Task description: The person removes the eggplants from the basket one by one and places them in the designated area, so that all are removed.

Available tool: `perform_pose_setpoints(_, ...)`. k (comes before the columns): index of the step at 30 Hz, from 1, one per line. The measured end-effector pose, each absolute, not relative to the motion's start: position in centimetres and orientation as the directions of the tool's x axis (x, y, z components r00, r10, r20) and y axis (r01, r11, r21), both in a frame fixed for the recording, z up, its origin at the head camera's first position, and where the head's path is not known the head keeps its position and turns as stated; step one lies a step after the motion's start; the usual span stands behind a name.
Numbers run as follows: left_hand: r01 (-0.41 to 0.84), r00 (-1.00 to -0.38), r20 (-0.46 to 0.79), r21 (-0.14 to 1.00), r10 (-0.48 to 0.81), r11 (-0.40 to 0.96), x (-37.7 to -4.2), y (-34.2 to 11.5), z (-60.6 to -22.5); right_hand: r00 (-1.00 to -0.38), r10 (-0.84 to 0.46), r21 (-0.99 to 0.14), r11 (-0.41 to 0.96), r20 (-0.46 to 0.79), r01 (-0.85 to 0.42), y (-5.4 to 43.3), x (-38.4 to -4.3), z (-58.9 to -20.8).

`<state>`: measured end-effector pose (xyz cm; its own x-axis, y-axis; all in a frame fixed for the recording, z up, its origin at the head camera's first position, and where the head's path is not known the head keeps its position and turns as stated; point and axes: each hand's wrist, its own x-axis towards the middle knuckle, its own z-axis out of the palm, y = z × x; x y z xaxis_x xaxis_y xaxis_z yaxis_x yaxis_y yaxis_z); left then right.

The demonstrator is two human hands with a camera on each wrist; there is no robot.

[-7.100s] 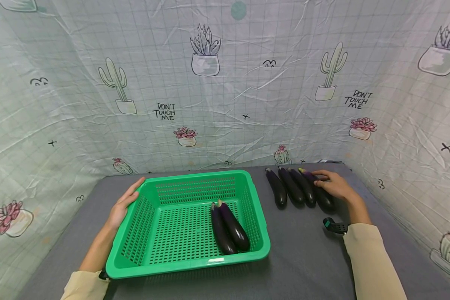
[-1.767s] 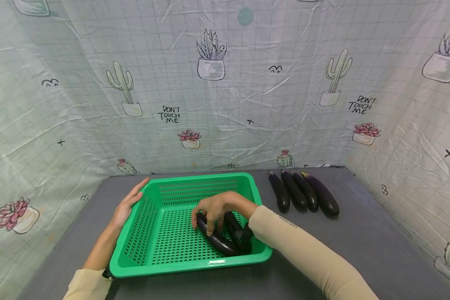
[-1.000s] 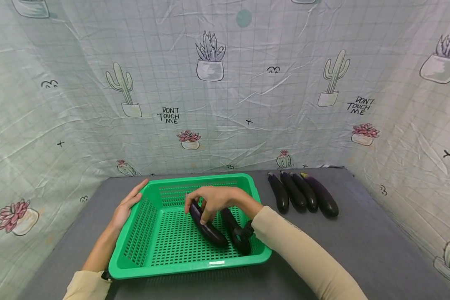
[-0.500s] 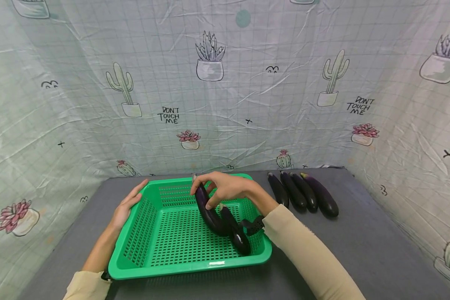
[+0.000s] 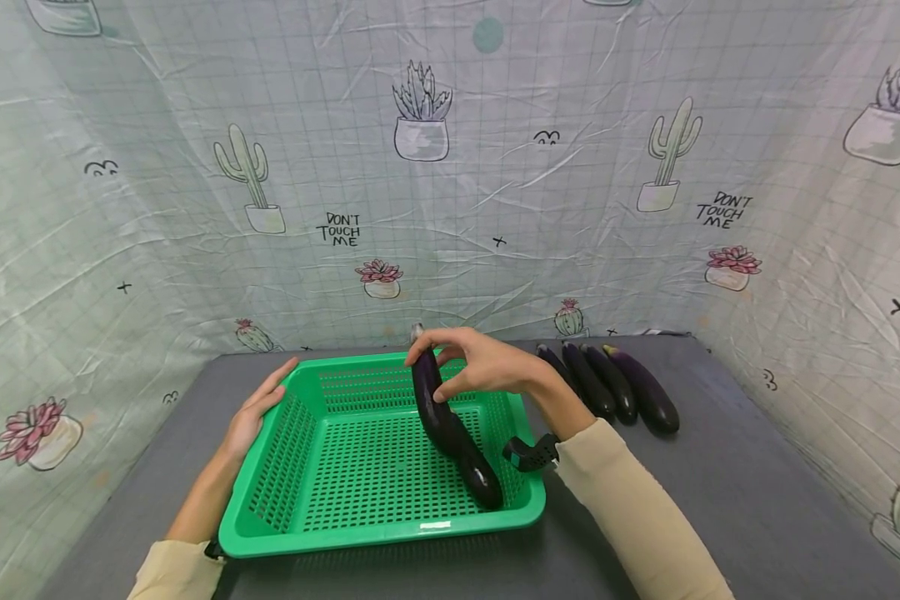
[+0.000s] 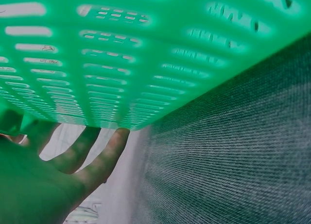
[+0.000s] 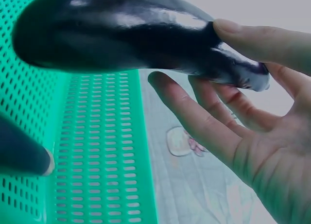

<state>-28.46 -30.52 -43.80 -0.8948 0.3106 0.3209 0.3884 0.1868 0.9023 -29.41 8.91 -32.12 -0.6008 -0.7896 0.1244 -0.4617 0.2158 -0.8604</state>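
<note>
In the head view my right hand (image 5: 487, 362) pinches a glossy dark eggplant (image 5: 433, 408) near its stem end, between thumb and fingers. It hangs tilted over the green basket (image 5: 381, 535), stem end up. In the right wrist view the thumb lies on the held eggplant (image 7: 121, 34) from above and the fingers from below. A second eggplant (image 5: 482, 482) lies in the basket's right part, its upper end hidden behind the held one. My left hand (image 5: 243, 427) rests along the basket's left rim, with straight fingers against the side wall in the left wrist view.
Several eggplants (image 5: 643, 392) lie in a row on the grey cloth (image 5: 615, 492) right of the basket, partly behind my right hand and forearm. Patterned fabric (image 5: 457, 208) hangs as a wall at the back and both sides.
My right hand came from the eggplant row into the basket and took hold of an eggplant there. It has since raised the stem end and moved right. The left hand keeps its place.
</note>
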Motion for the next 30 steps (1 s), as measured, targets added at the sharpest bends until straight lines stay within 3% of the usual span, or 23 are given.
perform_pose_setpoints(6,0.384,-0.896,0.314,0.902,0.313,0.197,-28.6,-30.5,-43.8,-0.613,-0.75,-0.85,0.136,0.246,-0.508,10.6,-28.8,-32.1)
perform_pose_setpoints(15,0.381,-0.899,0.311,0.902,0.307,0.201,-28.7,-30.6,-43.8,-0.694,-0.643,-0.883,0.058,0.324,-0.465,12.3,-27.1,-32.5)
perform_pose_setpoints(30,0.391,-0.894,0.323,0.901,0.309,0.189,-28.6,-30.6,-43.9,-0.682,-0.538,-0.835,-0.079,0.495,-0.545,15.0,-25.9,-33.2)
